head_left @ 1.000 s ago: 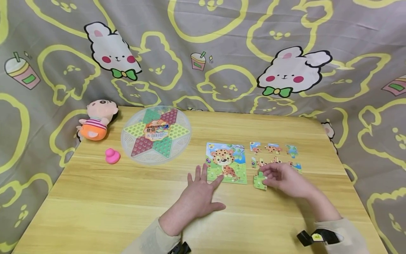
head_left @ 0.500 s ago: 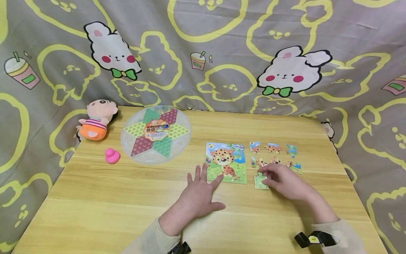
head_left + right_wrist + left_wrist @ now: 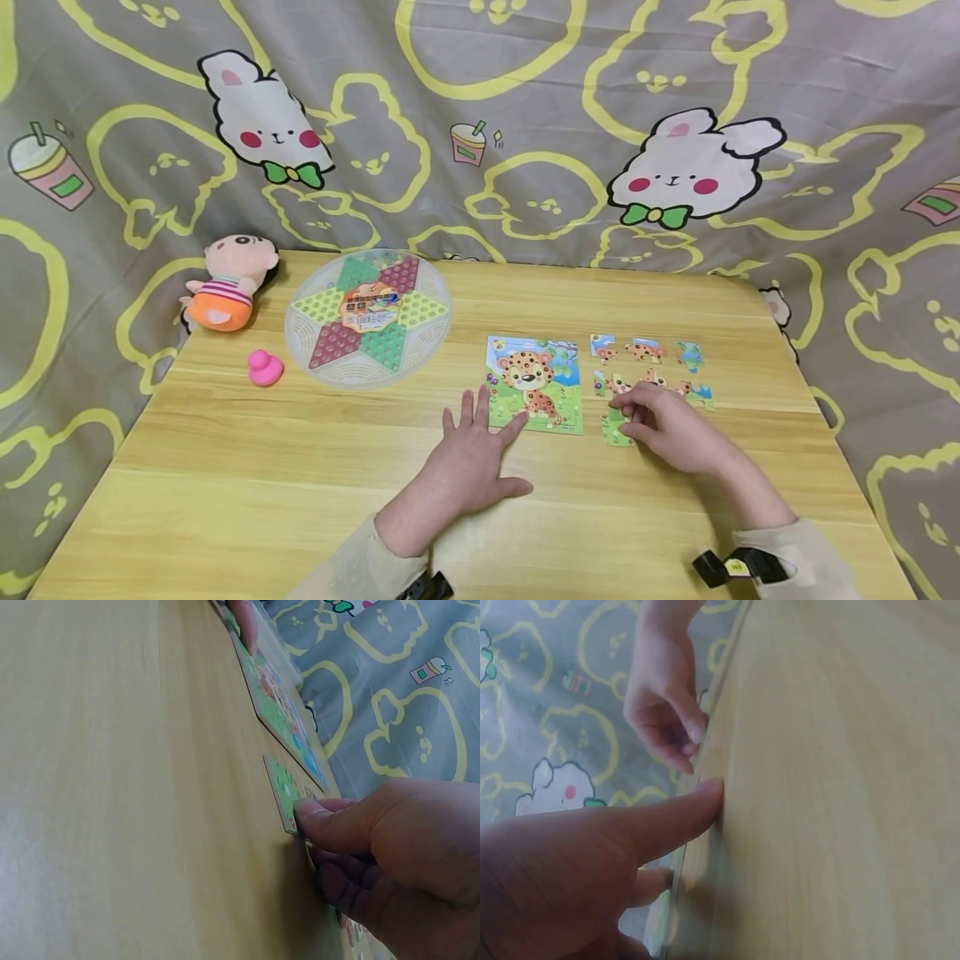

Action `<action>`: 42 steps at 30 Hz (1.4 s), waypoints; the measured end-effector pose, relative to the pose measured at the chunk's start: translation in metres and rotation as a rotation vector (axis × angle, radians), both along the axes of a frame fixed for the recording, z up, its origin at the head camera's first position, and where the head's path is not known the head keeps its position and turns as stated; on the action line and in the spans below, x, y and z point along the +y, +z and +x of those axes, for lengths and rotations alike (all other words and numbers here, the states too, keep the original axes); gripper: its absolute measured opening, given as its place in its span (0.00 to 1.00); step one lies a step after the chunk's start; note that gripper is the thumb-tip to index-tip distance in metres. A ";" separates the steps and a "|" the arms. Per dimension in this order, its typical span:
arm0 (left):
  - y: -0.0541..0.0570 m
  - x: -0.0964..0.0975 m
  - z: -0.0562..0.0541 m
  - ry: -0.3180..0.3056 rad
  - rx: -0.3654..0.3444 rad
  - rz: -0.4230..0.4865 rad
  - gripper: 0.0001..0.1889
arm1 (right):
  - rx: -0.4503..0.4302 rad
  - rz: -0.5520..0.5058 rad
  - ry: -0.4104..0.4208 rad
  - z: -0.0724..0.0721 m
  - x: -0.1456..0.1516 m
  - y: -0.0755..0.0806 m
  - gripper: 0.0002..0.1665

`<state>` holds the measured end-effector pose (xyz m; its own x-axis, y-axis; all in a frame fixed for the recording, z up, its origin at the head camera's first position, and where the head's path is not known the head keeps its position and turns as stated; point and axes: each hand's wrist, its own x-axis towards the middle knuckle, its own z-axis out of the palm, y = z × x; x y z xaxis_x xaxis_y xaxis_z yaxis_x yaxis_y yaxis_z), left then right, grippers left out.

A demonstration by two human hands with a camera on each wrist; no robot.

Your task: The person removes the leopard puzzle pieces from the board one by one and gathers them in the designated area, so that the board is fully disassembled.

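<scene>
My right hand pinches a green puzzle piece at the table, below two rows of loose puzzle pieces. In the right wrist view, the thumb presses on one end of that piece, which lies flat or nearly so. To its left lies a square leopard puzzle board showing a spotted cub on grass. My left hand rests with fingers spread, a fingertip touching the board's lower left part. The thumb touches the tabletop in the left wrist view. My right hand partly covers the lower row of pieces.
A round Chinese checkers board lies left of the puzzle. Farther left are a pink rubber toy and a plush doll. A patterned grey curtain hangs behind the wooden table.
My right hand has shifted the green piece slightly; it was tilted one second ago and now sits straighter beneath the rows. The left hand has stayed put.
</scene>
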<state>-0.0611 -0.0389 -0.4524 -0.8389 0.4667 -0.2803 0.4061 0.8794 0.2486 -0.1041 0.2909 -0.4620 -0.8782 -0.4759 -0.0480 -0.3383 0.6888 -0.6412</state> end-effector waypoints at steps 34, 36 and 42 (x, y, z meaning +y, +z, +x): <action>-0.001 0.020 0.002 0.004 -0.008 0.041 0.49 | 0.027 -0.022 0.186 -0.037 -0.065 0.025 0.20; -0.001 0.020 0.002 -0.002 -0.002 0.035 0.49 | 0.029 -0.015 0.211 -0.040 -0.072 0.024 0.21; -0.002 0.020 0.001 -0.025 -0.003 0.031 0.48 | 0.027 0.019 0.260 -0.046 -0.090 0.020 0.21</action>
<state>-0.0605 -0.0188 -0.4543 -0.8263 0.4958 -0.2673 0.4269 0.8608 0.2771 -0.1501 0.2011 -0.4421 -0.7274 -0.6852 -0.0372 -0.5225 0.5882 -0.6173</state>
